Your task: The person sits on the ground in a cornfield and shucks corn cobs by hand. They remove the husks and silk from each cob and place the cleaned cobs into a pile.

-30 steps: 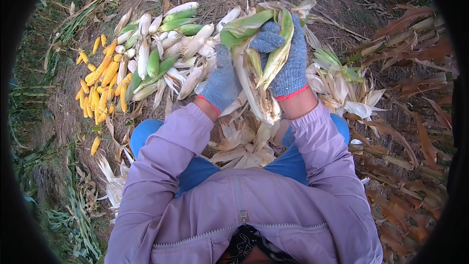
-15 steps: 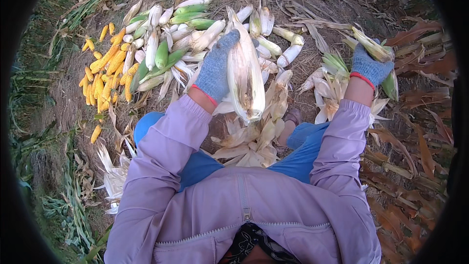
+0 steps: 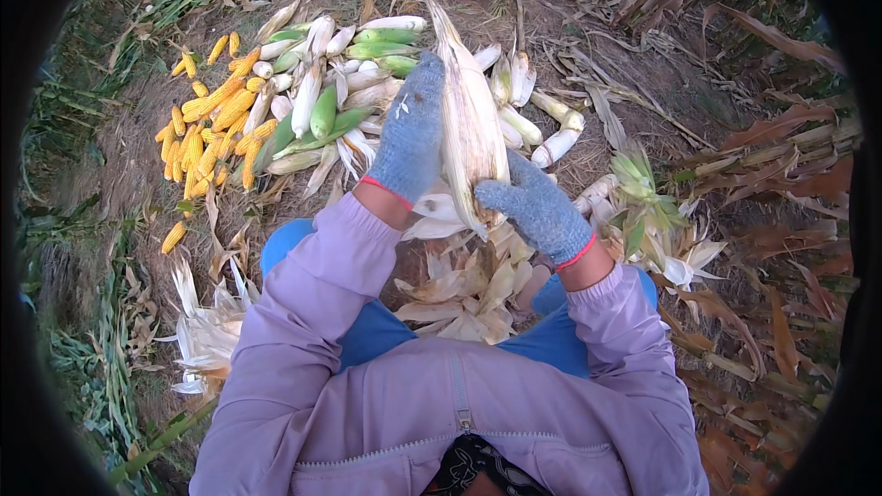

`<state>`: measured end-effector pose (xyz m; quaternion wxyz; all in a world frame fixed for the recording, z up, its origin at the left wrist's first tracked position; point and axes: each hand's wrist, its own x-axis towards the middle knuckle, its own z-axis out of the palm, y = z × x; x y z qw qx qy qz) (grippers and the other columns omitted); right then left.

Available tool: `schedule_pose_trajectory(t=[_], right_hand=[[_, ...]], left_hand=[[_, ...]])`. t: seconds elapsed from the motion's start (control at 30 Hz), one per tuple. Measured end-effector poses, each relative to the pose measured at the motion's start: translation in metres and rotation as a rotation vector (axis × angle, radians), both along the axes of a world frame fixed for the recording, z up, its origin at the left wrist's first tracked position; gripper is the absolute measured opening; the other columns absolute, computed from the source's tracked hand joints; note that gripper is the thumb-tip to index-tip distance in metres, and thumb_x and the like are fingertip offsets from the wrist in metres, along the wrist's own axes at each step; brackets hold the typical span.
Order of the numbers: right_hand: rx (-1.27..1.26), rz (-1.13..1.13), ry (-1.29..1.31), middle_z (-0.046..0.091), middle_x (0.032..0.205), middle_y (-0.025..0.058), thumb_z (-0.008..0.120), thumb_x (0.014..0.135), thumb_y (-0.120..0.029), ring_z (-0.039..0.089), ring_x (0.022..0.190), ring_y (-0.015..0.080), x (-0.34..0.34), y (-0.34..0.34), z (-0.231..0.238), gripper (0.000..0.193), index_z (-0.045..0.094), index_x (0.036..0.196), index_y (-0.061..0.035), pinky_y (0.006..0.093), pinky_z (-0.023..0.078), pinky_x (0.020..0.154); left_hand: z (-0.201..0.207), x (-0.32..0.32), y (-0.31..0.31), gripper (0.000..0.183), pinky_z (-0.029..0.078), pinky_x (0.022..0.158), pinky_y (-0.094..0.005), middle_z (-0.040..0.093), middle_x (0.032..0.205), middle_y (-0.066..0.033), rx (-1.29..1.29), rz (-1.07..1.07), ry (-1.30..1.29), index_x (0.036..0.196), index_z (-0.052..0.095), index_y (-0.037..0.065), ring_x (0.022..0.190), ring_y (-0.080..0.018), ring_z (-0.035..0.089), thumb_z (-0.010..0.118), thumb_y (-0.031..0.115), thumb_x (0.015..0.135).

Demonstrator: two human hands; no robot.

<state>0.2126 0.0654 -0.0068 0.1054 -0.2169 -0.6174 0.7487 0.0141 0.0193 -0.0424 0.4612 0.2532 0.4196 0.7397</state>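
A long ear of corn (image 3: 470, 129) in pale dry husk stands nearly upright in front of me, its pointed tip away from me. My left hand (image 3: 411, 129), in a grey knit glove with a red cuff, is closed around its left side. At the lower right of the same ear, my right hand (image 3: 540, 209), gloved alike, grips the husk with the thumb in front and the fingers partly hidden behind. Beyond the left hand lies a pile of unhusked ears (image 3: 317, 101), some white and some green. Farther left is a heap of bare yellow cobs (image 3: 213, 133).
Loose husks (image 3: 459, 289) lie on the ground between my knees. More husks (image 3: 648, 211), some green, are heaped at the right, and another bunch (image 3: 207, 326) lies by my left leg. Dry stalks (image 3: 763, 211) line the right side.
My right hand has come in from the far right, where it held a greenish husk, and now grips the ear's lower end. The green husk is out of that hand.
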Motion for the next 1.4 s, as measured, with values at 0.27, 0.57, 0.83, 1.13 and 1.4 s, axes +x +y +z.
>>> schedule_pose_trajectory(t=[0.27,0.57,0.83,1.13,1.4], right_hand=[[0.663,-0.235,-0.167,0.060,0.129,0.0219,0.082,0.078,-0.037,0.059,0.120,0.0308,-0.004,0.006,-0.011,0.083,0.047,0.140,0.0043,0.0391,0.046,0.102],[1.054,-0.378,-0.165,0.058,0.127,0.0246,0.085,0.074,-0.032,0.058,0.118,0.0388,0.004,-0.002,-0.015,0.079,0.050,0.135,0.0030,0.0442,0.046,0.101],[1.118,-0.449,-0.061,0.057,0.119,0.0211,0.081,0.075,-0.019,0.053,0.112,0.0389,0.006,-0.008,-0.016,0.072,0.048,0.136,-0.0009,0.0465,0.046,0.096],[1.109,-0.470,-0.056,0.057,0.122,0.0211,0.080,0.072,-0.015,0.052,0.113,0.0389,0.002,-0.002,-0.015,0.073,0.049,0.137,-0.0020,0.0454,0.044,0.099],[0.663,-0.412,-0.041,0.053,0.131,0.0219,0.081,0.081,-0.024,0.055,0.120,0.0339,-0.003,-0.002,-0.022,0.075,0.044,0.141,0.0021,0.0400,0.044,0.103]], left_hand=[[0.023,-0.030,-0.007,0.043,0.048,0.101,-0.0443,0.063,0.120,-0.0228,-0.164,0.401,1.651,0.119,0.059,0.000,0.113,-0.0396,0.060,0.068,-0.001,0.077],[0.011,-0.037,0.000,0.019,0.050,0.091,-0.0422,0.066,0.106,-0.0199,0.008,0.435,1.508,0.104,0.065,-0.001,0.101,-0.0361,0.063,0.059,0.012,0.091],[0.004,-0.031,0.009,0.020,0.050,0.084,-0.0419,0.066,0.098,-0.0198,-0.069,0.456,1.314,0.100,0.066,-0.002,0.093,-0.0358,0.062,0.057,0.015,0.095],[0.001,-0.022,0.017,0.012,0.053,0.082,-0.0425,0.066,0.096,-0.0202,-0.190,0.365,1.154,0.095,0.066,0.000,0.090,-0.0367,0.065,0.059,0.004,0.087],[-0.007,-0.021,0.019,0.024,0.052,0.086,-0.0447,0.066,0.103,-0.0228,-0.328,0.376,1.521,0.106,0.064,0.001,0.098,-0.0413,0.063,0.062,0.006,0.082]])
